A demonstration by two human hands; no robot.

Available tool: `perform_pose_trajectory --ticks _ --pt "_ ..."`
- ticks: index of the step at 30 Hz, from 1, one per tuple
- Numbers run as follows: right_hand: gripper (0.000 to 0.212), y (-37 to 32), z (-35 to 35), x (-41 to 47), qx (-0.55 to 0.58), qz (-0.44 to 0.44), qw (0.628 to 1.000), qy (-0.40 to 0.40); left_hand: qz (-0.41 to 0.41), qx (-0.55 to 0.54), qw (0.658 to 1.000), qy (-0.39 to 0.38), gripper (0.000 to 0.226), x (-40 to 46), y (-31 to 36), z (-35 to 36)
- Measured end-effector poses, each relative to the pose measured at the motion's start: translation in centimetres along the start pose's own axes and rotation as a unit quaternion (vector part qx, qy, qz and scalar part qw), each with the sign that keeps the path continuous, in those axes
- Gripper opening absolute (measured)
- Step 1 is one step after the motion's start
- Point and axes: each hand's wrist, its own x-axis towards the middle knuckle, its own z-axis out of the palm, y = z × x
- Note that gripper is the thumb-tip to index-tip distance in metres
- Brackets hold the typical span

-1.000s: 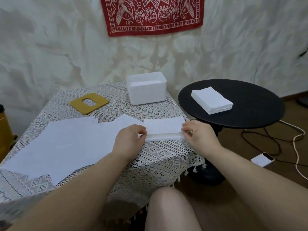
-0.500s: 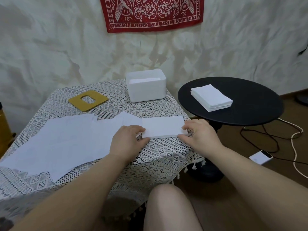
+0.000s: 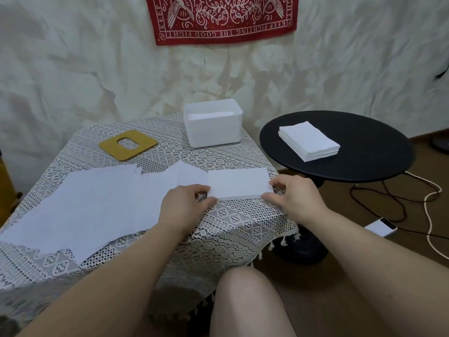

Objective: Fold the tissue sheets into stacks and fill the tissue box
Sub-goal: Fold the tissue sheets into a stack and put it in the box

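Where the red wall hanging (image 3: 224, 18) is pinned upside down, "KEEP FIGHTING THE GOOD FIGHT" is read. One folded tissue stack (image 3: 239, 183) on the lace-covered counter (image 3: 218, 222) is pinched at its ends by the left hand (image 3: 184, 205) and right hand (image 3: 295, 199). One white tissue box (image 3: 213, 126), one yellow lid (image 3: 128, 145) and one finished stack (image 3: 308, 141) on the black round table (image 3: 364, 152) are counted.

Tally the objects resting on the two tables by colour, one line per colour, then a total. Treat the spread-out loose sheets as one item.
White: 4, the folded stack, loose sheets, tissue box, stack on the black table.
Yellow: 1, the lid.
Total: 5
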Motion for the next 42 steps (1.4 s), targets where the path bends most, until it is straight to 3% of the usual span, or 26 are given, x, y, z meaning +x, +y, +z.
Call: perform_pose_trajectory --ticks 14,19,22,26,32,42 --pt "0.038 0.6 0.4 0.5 0.004 -0.01 1.0 0.0 0.026 -0.002 0.999 -0.021 0.035 0.3 -0.2 0.1" --pt "0.038 0.8 0.5 0.6 -0.003 -0.015 1.0 -0.001 0.053 0.039 0.997 -0.03 0.035 0.7 -0.6 0.6" --pt "0.043 0.4 0.8 0.5 -0.041 -0.062 0.997 0.023 0.096 0.101 0.989 -0.042 0.043 0.6 -0.4 0.8" --pt "0.066 -1.5 2.0 0.4 -0.142 -0.142 0.976 -0.081 0.11 0.167 0.975 -0.093 0.045 0.6 -0.1 0.8" --pt "0.08 -2.0 3.1 0.8 -0.209 -0.105 0.952 -0.197 0.106 0.189 0.97 -0.111 0.045 0.6 -0.3 0.9" --pt "0.083 -2.0 2.8 0.7 -0.23 -0.106 0.942 -0.222 0.107 0.191 0.969 -0.112 0.046 0.5 0.0 0.9"
